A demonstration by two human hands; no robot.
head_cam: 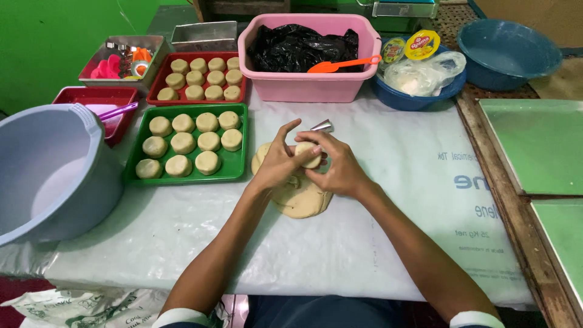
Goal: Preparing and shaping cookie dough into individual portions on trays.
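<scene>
Both hands, left hand [276,163] and right hand [338,167], grip a dough disc [308,154] above flattened dough [300,199] at mid-bench [395,243].

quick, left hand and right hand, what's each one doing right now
Left hand: closed around the round dough piece, thumb up.
Right hand: closed on the same dough piece, fingers curled over it, above the flattened dough.

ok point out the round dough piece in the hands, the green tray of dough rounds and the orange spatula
round pale dough piece [308,154], head view, its top face between both hands
green rectangular tray [232,171], head view, bare floor near its right corner
orange plastic spatula [325,67], head view, its blade
</scene>
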